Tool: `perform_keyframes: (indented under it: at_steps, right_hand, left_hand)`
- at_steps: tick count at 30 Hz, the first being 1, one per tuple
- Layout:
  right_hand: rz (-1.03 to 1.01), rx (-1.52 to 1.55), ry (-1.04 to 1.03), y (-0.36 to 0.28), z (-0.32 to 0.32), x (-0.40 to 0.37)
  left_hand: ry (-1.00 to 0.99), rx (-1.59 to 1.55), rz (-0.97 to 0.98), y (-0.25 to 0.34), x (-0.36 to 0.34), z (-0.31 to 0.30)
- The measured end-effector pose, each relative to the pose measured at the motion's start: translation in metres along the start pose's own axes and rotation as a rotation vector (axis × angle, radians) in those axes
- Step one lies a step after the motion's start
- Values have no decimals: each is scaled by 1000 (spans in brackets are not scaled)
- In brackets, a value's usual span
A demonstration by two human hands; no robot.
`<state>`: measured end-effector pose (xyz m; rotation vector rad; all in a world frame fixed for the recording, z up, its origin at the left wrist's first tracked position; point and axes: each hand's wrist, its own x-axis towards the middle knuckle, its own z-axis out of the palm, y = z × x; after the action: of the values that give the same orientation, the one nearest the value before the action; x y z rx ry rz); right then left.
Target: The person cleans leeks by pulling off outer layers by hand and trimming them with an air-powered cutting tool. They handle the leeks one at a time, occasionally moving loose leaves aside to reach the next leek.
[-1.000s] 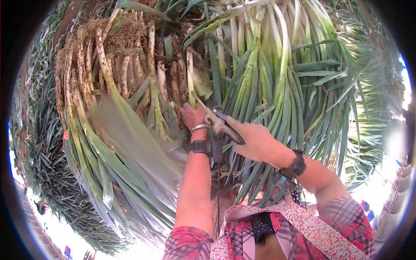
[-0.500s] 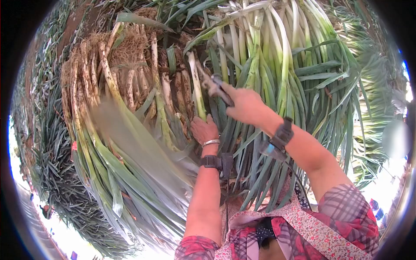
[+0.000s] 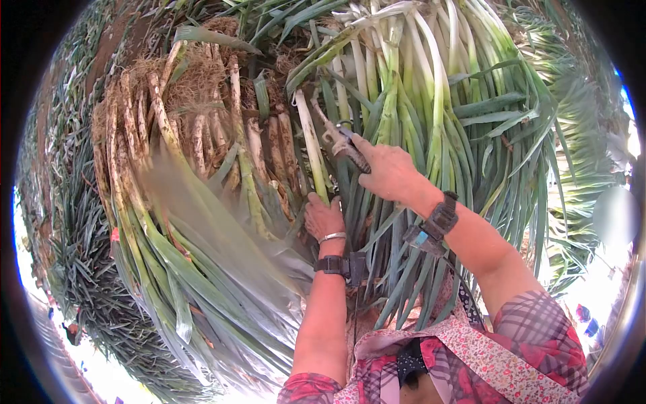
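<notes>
Leek (image 3: pixel 308 141) stands upright between soiled stalks (image 3: pixel 202 135) and cleaned stalks (image 3: pixel 431 87), with the left hand (image 3: pixel 324 217) fingers clenched round its lower part and the right hand (image 3: pixel 389 172) fingers grasping a knife (image 3: pixel 336 138) just beside its upper part.

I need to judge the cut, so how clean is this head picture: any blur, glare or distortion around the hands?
Head view: strong fisheye bending, black corners; the left hand on the leek stalk and the right hand with the cutting tool are sharp in even daylight; a blurred smear covers the leaves at left; the lower edges are blown out white.
</notes>
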<state>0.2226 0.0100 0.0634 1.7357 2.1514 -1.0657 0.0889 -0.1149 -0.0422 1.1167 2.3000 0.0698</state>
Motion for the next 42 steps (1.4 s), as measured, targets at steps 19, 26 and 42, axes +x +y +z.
perform_keyframes:
  at_steps: [19,26,42]
  right_hand:
    - [-96,-97,36,-1,2,54]
    - [-52,-83,11,-5,3,69]
    - [-76,62,-26,-1,-9,57]
  left_hand:
    - [-140,-8,-8,-3,0,-4]
    - [-219,-169,-38,-6,5,-19]
    - [-472,-1081,-99,-26,9,-46]
